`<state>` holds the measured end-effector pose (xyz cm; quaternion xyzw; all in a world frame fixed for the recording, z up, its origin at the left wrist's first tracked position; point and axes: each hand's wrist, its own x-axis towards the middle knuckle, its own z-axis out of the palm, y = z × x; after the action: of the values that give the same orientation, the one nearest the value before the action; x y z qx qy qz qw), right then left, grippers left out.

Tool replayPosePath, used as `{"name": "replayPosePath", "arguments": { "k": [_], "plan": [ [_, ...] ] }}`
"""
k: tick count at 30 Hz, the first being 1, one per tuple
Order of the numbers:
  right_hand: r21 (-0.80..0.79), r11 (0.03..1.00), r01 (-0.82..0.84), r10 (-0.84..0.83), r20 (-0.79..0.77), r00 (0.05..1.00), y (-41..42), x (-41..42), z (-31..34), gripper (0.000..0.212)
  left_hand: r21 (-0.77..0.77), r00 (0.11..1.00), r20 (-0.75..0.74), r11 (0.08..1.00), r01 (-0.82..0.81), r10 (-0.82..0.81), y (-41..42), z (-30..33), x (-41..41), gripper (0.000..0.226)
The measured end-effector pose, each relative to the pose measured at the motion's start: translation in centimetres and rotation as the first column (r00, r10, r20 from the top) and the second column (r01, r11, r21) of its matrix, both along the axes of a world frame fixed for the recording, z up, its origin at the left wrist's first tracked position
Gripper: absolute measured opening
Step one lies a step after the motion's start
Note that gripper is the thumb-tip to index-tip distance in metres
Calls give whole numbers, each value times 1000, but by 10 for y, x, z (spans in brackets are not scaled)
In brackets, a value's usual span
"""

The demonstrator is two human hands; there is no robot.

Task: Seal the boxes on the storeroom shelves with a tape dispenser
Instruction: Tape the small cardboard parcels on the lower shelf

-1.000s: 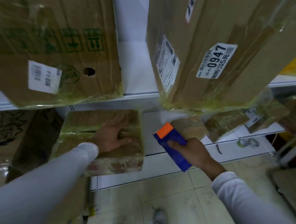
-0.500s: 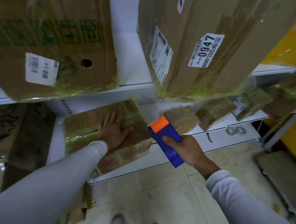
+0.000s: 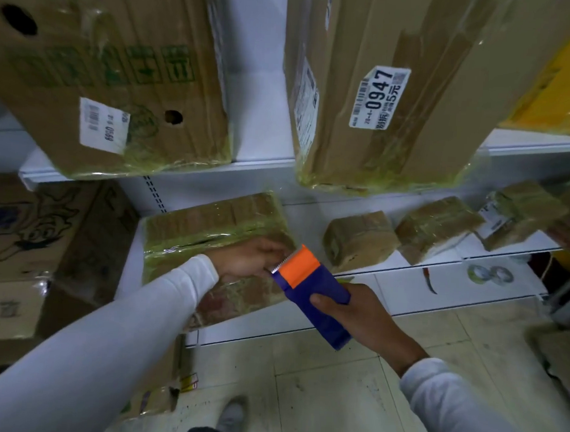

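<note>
The right hand grasps the blue tape dispenser with an orange head; the left hand, fingers curled, pinches at its serrated edge above the tape-wrapped flat cardboard box on the white lower shelf.

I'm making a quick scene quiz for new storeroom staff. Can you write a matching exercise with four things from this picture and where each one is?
Things:
1. tape dispenser
2. box labelled 0947
3. tape rolls
4. flat wrapped box

Places:
A. on the upper shelf, at the right
B. under the left hand, on the lower shelf
C. gripped in the right hand
D. lying on the bottom white ledge, far right

Pairs: 1-C, 2-A, 3-D, 4-B
</note>
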<state>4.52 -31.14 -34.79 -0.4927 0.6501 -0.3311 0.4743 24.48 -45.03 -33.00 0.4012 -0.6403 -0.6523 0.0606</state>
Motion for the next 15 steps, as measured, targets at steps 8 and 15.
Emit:
{"name": "replayPosePath", "arguments": {
  "k": [8, 15],
  "plan": [
    [28, 1000, -13, 14, -35, 999, -3, 2, 2, 65, -56, 999, -49, 998, 12, -15, -15, -6, 4, 31],
    [87, 996, 32, -35, 38, 999, -16, 17, 10, 31, -192, 999, -41, 981, -9, 1, -58, -6, 18, 25]
  ]
}}
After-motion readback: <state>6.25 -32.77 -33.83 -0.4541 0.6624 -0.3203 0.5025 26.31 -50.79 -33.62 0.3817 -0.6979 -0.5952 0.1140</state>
